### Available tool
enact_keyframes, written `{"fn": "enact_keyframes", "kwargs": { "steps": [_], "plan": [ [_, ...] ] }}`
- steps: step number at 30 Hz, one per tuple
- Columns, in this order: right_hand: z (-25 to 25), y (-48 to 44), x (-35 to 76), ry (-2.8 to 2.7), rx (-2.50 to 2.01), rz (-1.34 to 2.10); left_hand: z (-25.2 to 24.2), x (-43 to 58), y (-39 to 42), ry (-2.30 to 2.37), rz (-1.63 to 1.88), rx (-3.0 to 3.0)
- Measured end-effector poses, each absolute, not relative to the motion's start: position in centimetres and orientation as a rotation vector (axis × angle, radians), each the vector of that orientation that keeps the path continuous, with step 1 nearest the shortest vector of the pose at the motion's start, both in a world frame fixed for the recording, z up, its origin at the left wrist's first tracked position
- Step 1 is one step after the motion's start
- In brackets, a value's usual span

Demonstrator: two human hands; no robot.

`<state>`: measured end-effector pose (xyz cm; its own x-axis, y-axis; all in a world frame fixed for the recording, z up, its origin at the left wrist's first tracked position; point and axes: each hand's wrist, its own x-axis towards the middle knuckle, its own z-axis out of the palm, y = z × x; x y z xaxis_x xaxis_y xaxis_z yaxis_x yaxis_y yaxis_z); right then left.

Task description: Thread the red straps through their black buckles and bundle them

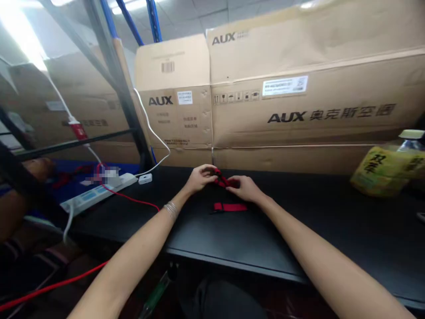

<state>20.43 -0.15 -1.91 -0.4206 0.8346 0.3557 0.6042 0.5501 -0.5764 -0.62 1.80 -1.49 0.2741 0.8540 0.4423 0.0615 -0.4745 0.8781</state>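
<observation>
Between my two hands is a bunched red and black strap (220, 179), held just above the black table. My left hand (201, 178) pinches its upper left end with thumb and fingers. Its lower right part is gripped by my right hand (244, 188), whose fingers curl inward. Just below them, a flat piece of red webbing (234, 207) with a black end lies on the table. Fine details of the held strap are too small to make out.
Large cardboard boxes (299, 102) wall off the table's back. A power strip (99, 192), white adapter (145, 178) and red cord (133, 198) lie left, near a metal rack post (129, 102). A yellow-labelled bottle (381, 173) stands right. Another person's arm (16, 204) shows far left.
</observation>
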Motion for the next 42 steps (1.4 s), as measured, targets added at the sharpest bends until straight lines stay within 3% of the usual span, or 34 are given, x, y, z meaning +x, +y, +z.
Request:
{"fn": "enact_keyframes", "kwargs": {
  "steps": [15,42],
  "plan": [
    [-3.8,1.9,20.1,-2.09,-1.319,0.177,-3.2,-1.4,3.5,1.01,1.18,2.059],
    [-3.7,2.0,20.9,-2.14,-1.397,0.417,-3.0,-2.4,3.3,0.997,0.754,2.063]
  ]
}}
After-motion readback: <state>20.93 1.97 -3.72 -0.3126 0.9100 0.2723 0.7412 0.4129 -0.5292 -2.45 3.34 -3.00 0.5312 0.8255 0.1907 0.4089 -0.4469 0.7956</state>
